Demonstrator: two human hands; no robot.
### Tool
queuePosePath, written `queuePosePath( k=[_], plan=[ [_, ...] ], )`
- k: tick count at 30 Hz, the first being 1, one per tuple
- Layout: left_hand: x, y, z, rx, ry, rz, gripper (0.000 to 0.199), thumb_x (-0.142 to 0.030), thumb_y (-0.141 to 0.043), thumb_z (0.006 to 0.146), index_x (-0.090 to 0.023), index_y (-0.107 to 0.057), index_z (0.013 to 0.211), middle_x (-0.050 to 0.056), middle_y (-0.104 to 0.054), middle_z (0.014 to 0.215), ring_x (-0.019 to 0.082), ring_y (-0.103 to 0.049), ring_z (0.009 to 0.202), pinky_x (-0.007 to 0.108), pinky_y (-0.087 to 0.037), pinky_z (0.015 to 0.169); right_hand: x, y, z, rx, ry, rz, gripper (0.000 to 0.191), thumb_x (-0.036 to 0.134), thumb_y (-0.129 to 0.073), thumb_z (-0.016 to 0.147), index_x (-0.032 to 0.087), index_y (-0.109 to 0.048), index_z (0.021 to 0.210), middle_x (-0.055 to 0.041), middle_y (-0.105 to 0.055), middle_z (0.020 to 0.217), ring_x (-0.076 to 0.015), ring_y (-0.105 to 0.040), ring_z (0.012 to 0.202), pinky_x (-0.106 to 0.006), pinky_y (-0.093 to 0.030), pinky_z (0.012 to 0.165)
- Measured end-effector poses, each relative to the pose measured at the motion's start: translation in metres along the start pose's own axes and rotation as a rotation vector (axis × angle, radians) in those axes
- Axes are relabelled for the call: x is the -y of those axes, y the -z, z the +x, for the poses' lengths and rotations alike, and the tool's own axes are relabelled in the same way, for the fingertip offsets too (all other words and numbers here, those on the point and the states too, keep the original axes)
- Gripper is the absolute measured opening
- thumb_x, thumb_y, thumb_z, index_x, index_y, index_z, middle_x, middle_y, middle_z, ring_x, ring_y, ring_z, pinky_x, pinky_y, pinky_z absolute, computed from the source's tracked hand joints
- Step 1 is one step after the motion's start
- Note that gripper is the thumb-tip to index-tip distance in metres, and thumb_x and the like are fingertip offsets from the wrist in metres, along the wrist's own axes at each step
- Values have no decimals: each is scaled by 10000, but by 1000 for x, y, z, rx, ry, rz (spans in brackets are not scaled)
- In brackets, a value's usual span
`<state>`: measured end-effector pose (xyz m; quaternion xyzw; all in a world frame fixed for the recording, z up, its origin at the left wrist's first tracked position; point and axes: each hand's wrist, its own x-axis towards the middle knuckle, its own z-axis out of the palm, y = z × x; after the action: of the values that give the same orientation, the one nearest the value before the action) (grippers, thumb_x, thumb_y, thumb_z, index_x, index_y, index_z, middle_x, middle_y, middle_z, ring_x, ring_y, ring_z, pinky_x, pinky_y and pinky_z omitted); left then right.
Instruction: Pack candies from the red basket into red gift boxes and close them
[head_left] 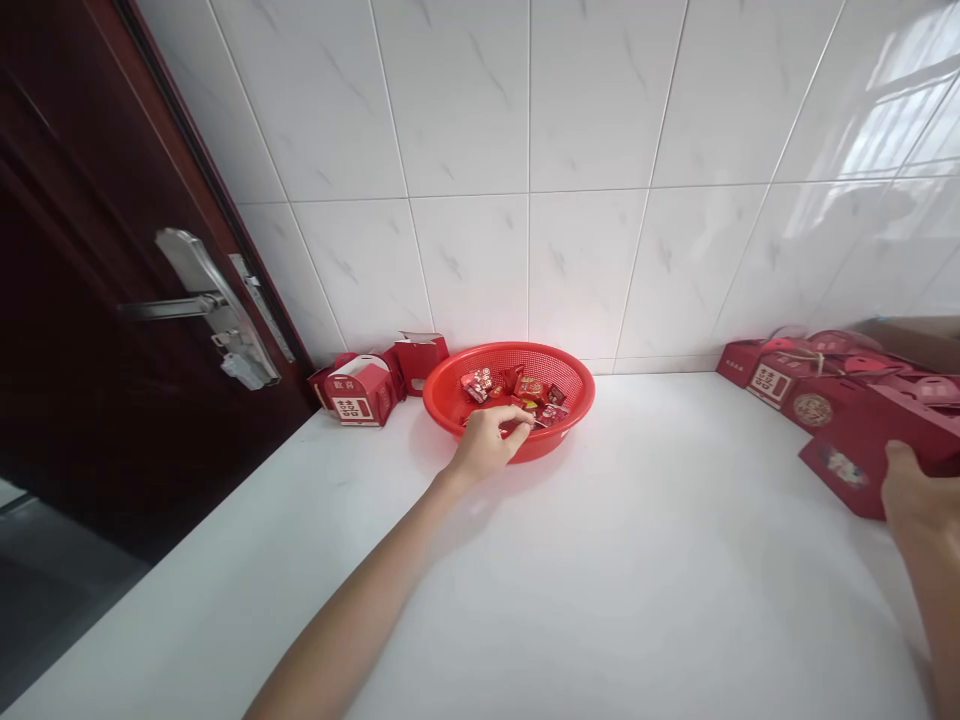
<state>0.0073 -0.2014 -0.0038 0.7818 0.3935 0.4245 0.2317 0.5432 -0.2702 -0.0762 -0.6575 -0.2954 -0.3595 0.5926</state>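
In the head view, your left hand (486,440) is over the near rim of the red basket (544,447), where wrapped sweets (531,387) lie. Its fingers (514,413) are curved close to the thumb; whether they hold something, I cannot tell. Your right hand (926,505) touches a red box (866,440), its grip unclear at the view's edge. The small box (358,393) at left reads "歡喜" and "囍"; another box (766,380) at right shows "囍".

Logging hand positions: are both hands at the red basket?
No; only the left hand is over the red basket, while the right hand is at a red box.
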Motion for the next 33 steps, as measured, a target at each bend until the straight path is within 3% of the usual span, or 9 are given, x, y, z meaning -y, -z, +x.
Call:
queuePosePath(
  k=[4,9,11,13,16,19,24,30,33],
  plan=[
    [1,-1,-1,5,-18,-4,161,-208,-615,852,-212,-776,857,28,-816,937,231,-763,952,304,-614,834,-10,-2,0,-159,-184,-33,1042,575,-1009,375,105,-641,1229,-344,-619,1226,-548,-537,1148,-757,-289,906],
    [2,-3,-1,-1,-40,-15,162,-192,-613,850,-204,-775,854,32,-816,940,226,-762,954,313,-598,894,40,3,-16,-229,355,144,584,432,-906,703,101,-710,1142,-284,-676,1165,-491,-623,1118,-679,-362,885],
    [3,-3,-1,-4,-43,-19,165,-196,-611,852,-203,-775,855,34,-816,939,226,-762,950,314,-596,895,86,9,-36,-96,551,219,294,283,-758,867,101,-717,1095,-246,-725,1038,-424,-685,1041,-586,-413,838],
    [4,-3,-1,-5,-44,-24,164,-200,-612,854,-203,-776,858,34,-816,938,225,-762,946,313,-597,887,136,17,-65,180,685,366,102,126,-639,927,124,-690,1016,-205,-735,933,-334,-715,942,-484,-461,794],
    [4,-4,-1,-9,-44,-31,157,-206,-619,857,-205,-775,862,34,-815,932,224,-762,933,307,-602,857,199,33,-117,435,825,490,120,101,-577,954,209,-629,961,-63,-738,836,-194,-702,767,-354,-523,750],
    [4,-4,-1,-17,-42,-35,148,-199,-626,854,-206,-775,857,34,-814,923,220,-762,924,298,-601,846,234,55,-164,752,879,782,243,15,-503,925,197,-595,1057,-60,-723,874,-182,-668,756,-380,-530,807],
    [2,-3,-3,-28,-24,-50,149,-196,-626,848,-206,-775,846,35,-811,913,212,-757,903,288,-595,828,250,83,-201,1077,958,1025,339,-17,-444,868,134,-572,1143,-125,-700,985,-218,-609,822,-440,-512,864],
    [-1,-4,1,-54,15,-92,144,-260,-644,838,-188,-768,854,51,-800,905,214,-740,895,301,-577,854,247,81,-202,1156,841,999,342,-28,-437,883,161,-560,1140,-124,-685,1023,-224,-553,817,-382,-506,730],
    [-25,2,-3,-118,22,-162,169,-313,-653,844,-191,-722,751,22,-744,759,178,-690,750,268,-554,731,245,80,-201,1193,829,1011,358,-20,-447,866,161,-554,1156,-124,-687,1042,-221,-554,823,-388,-514,765]
  ],
)
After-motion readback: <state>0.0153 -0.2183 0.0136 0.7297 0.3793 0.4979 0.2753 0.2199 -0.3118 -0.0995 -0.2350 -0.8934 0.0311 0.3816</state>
